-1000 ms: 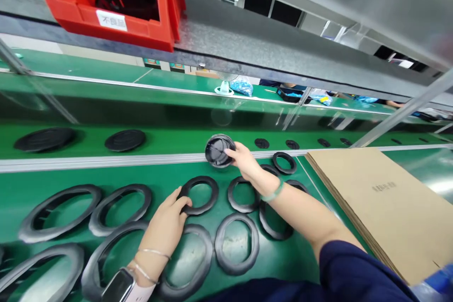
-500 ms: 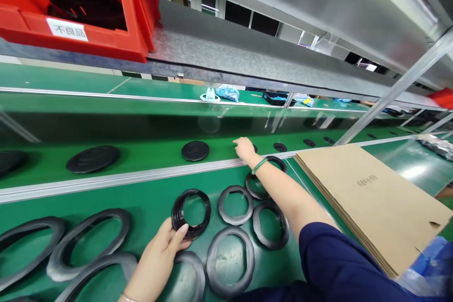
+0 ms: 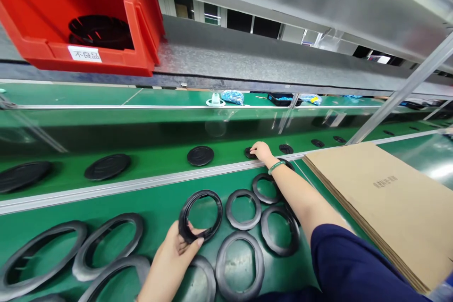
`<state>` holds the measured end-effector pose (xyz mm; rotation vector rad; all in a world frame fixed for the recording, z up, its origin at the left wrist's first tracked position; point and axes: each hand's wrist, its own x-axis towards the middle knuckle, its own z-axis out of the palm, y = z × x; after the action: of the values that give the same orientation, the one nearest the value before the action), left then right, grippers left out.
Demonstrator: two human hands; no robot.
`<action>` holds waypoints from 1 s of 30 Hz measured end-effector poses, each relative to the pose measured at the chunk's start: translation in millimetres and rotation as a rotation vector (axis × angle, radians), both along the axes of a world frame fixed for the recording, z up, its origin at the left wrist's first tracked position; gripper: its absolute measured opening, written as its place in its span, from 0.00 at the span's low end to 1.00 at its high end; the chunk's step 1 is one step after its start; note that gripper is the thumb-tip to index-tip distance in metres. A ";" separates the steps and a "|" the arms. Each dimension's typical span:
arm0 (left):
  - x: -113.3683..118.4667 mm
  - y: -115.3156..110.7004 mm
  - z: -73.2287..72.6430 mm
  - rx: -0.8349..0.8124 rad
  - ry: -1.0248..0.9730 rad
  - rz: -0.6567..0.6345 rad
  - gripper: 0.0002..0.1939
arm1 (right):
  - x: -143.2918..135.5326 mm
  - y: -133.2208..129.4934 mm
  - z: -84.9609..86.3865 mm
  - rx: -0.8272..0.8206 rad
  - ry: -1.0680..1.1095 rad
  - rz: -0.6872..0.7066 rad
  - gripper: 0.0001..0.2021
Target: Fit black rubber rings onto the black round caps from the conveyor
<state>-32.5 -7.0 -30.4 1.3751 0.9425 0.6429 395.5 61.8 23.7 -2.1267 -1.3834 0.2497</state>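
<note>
Near you, your left hand (image 3: 173,257) pinches the lower rim of a black ring (image 3: 200,215), tilted up off the green bench (image 3: 155,200). Far right, across the rail, your right hand (image 3: 262,151) curls onto a black disc (image 3: 250,153) on the belt (image 3: 155,151), grip hidden.

Bare hands, one dark sleeve, one bracelet

The right arm (image 3: 300,203) wears a dark navy sleeve (image 3: 354,269) pushed up past the elbow, leaving the forearm bare. A slim green bangle (image 3: 276,166) circles the right wrist. The left hand (image 3: 173,262) shows no ring, and its wrist falls outside the view.
</note>
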 end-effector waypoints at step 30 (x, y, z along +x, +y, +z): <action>9.1 -27.0 21.5 -0.057 0.073 -0.182 0.35 | -222.3 -161.0 -16.7 0.566 -0.328 0.595 0.10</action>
<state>-23.4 -34.0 -8.9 1.4219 0.8745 0.4278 173.2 -99.2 7.0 -1.2986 -1.9750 -0.2564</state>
